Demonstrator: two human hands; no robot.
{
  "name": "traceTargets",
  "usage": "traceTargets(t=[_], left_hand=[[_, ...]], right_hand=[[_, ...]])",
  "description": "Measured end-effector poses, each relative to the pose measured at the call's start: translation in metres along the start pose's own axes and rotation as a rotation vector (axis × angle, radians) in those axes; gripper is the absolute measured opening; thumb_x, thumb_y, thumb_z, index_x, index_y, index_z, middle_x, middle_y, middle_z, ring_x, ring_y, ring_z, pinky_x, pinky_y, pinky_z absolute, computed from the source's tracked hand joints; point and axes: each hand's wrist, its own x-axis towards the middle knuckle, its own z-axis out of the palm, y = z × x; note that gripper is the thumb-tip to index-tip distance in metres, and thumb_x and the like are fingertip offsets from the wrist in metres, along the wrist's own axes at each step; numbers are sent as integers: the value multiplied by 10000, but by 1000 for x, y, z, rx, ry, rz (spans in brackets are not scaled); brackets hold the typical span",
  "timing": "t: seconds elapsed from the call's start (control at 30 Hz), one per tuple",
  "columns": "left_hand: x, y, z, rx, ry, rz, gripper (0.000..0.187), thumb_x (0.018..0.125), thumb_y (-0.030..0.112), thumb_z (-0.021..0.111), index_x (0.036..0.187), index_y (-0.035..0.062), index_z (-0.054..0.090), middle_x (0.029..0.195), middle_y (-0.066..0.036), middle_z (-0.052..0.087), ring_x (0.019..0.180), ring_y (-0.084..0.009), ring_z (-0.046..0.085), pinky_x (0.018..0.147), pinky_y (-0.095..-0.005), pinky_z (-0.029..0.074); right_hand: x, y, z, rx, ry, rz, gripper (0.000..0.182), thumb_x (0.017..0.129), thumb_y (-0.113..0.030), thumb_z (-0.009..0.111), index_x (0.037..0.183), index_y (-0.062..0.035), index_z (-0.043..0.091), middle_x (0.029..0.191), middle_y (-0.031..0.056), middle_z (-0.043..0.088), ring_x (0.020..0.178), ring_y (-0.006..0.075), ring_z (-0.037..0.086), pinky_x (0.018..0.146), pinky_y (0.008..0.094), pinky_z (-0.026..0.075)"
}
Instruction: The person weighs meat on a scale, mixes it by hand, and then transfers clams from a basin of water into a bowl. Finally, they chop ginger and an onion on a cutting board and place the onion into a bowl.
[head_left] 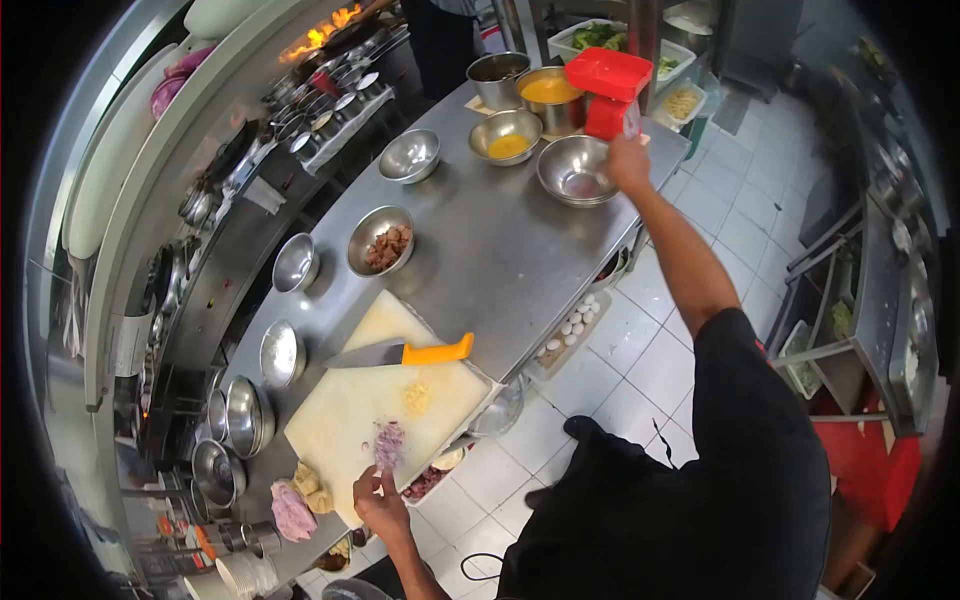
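My left hand (380,508) is at the near edge of the white cutting board (330,425), fingers a little apart, tips at a small pile of chopped red onion (388,443). Farther up the board lie a pale yellow minced heap (416,397) and a knife with a yellow handle (438,350). With its arm stretched far out, my right hand (628,168) is closed at the right rim of a metal bowl (575,172), just below a red kitchen scale (607,85). Most of its fingers are hidden.
On the steel table (475,265) stand a bowl of brown meat chunks (388,248), a bowl of yellow liquid (508,146) and several other metal bowls. Eggs (573,324) sit below the table edge. Flames (318,35) rise at the stove, where another person (440,45) stands.
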Motion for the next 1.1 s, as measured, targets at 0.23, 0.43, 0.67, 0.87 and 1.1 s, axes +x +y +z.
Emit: traceTargets(t=[0.23, 0.43, 0.67, 0.87, 1.1], left_hand=[[-12, 48, 10, 13, -16, 36, 123, 819, 68, 729, 923, 6, 706, 820, -153, 656, 751, -304, 653, 692, -406, 513], [-27, 89, 10, -93, 68, -9, 83, 879, 44, 658, 926, -16, 690, 855, -136, 657, 710, -234, 651, 580, -339, 528], [-38, 109, 23, -192, 75, 39, 54, 888, 33, 663, 905, -18, 670, 850, -121, 646, 666, -192, 635, 552, -296, 532], [-50, 126, 36, -610, -1, -74, 75, 860, 10, 701, 877, -7, 630, 783, -54, 604, 670, -130, 603, 603, -253, 504], [-72, 135, 6, -1330, -261, -739, 212, 934, 113, 661, 1099, 37, 551, 1040, -105, 587, 794, -243, 699, 750, -352, 609]], right_hand=[[17, 16, -3, 26, -157, -25, 220, 833, -128, 581, 977, 0, 687, 995, 262, 687, 965, 417, 673, 848, 485, 538], [26, -11, -32, 119, 72, -374, 174, 807, -55, 580, 976, -16, 563, 1006, 236, 655, 883, 424, 655, 771, 513, 522], [0, -2, -29, 172, 155, -915, 216, 770, 38, 555, 974, -32, 546, 1166, 169, 568, 899, 400, 628, 788, 484, 517], [-17, -41, -64, 510, 256, -729, 173, 755, 52, 559, 920, -1, 568, 869, 189, 590, 786, 371, 585, 715, 423, 471], [-250, -132, -90, 791, -869, -711, 142, 743, 54, 611, 841, -28, 550, 731, 14, 542, 699, 101, 484, 600, 290, 413]])
